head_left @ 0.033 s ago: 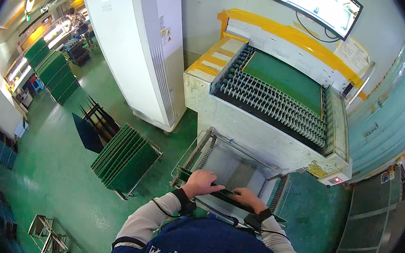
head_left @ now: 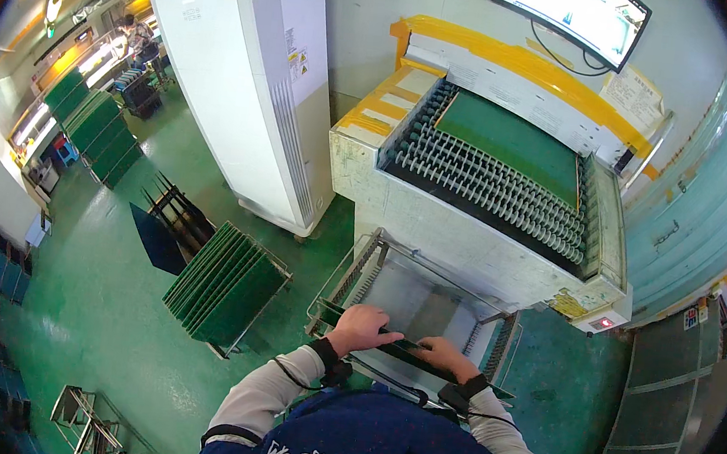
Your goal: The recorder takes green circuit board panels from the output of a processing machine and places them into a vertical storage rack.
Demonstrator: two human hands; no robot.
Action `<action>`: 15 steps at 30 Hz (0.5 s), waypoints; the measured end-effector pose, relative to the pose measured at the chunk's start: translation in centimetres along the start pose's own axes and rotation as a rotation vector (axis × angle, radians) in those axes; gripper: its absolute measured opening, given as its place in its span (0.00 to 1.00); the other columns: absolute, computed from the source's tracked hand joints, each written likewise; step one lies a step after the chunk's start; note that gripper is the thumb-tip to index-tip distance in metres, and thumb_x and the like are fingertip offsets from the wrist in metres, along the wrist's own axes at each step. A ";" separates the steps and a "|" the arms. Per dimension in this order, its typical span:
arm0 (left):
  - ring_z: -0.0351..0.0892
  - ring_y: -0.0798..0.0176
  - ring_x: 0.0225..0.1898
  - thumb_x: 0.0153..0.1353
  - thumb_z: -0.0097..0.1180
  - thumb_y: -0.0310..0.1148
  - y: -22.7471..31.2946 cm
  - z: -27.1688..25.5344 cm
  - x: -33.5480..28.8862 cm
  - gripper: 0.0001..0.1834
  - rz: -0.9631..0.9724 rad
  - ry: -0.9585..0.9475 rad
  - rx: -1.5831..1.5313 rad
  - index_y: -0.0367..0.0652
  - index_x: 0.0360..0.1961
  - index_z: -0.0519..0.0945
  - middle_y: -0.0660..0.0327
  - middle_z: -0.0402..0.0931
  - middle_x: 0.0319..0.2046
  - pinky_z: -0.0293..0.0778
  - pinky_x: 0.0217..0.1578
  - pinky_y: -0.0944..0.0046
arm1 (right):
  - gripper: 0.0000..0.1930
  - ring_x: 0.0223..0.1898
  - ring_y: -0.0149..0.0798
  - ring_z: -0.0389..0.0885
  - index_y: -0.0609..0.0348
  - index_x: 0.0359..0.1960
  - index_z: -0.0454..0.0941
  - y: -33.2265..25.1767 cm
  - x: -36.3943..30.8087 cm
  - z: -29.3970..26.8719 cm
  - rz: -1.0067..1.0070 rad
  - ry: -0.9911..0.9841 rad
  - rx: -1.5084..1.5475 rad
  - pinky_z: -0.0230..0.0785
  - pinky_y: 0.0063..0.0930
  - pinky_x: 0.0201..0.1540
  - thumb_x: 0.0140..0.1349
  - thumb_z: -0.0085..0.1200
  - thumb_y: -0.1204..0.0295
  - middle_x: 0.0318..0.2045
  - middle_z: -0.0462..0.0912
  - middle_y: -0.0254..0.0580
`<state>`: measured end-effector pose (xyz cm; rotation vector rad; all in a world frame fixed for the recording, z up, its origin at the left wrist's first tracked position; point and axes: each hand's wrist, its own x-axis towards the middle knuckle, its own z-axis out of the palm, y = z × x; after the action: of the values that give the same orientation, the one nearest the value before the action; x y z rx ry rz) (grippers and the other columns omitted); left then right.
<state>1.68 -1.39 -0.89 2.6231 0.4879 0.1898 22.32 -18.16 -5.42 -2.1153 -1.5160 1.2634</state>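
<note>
A thin dark green panel (head_left: 410, 358) stands on edge in a metal slotted rack (head_left: 506, 341) close in front of my body. My left hand (head_left: 361, 328) grips the panel's top edge, thumb on the near side and fingers curled beyond it. A little to the right, my right hand (head_left: 445, 358) pinches the same edge. The fingertips on the panel's far side are partly hidden. Beyond the rack, a larger green panel (head_left: 511, 145) lies flat on the rollers (head_left: 490, 187) of a conveyor machine (head_left: 434, 225).
Left of the rack stands a cart of upright green panels (head_left: 226, 288), with a dark rack (head_left: 181, 214) behind it. A tall white cabinet unit (head_left: 229, 74) rises beside the machine. Plastic curtains (head_left: 689, 206) hang at right, above grey panels (head_left: 661, 413). A person (head_left: 137, 37) works far left.
</note>
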 end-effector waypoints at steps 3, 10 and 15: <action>0.78 0.45 0.35 0.59 0.53 0.63 0.0 0.1 0.0 0.32 0.008 0.017 0.002 0.40 0.23 0.79 0.52 0.77 0.27 0.72 0.36 0.47 | 0.23 0.42 0.51 0.84 0.55 0.46 0.82 0.3 0.2 0.2 -0.007 0.006 -0.007 0.73 0.40 0.45 0.62 0.55 0.50 0.39 0.86 0.48; 0.78 0.45 0.35 0.59 0.52 0.64 0.3 -0.2 0.1 0.32 -0.003 -0.006 -0.009 0.41 0.23 0.80 0.52 0.77 0.28 0.72 0.36 0.47 | 0.26 0.39 0.47 0.83 0.58 0.46 0.82 1.0 0.2 0.4 -0.011 0.023 0.007 0.71 0.38 0.43 0.63 0.55 0.46 0.37 0.85 0.49; 0.79 0.45 0.37 0.59 0.51 0.65 0.2 -0.3 0.0 0.33 -0.028 -0.050 0.008 0.42 0.25 0.81 0.52 0.78 0.29 0.73 0.38 0.47 | 0.26 0.40 0.48 0.83 0.57 0.46 0.82 0.5 0.1 0.3 -0.002 0.014 0.002 0.71 0.38 0.44 0.63 0.55 0.46 0.38 0.85 0.49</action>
<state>1.73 -1.45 -0.49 2.6199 0.5090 0.1138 22.47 -18.36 -5.95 -2.1160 -1.5101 1.2458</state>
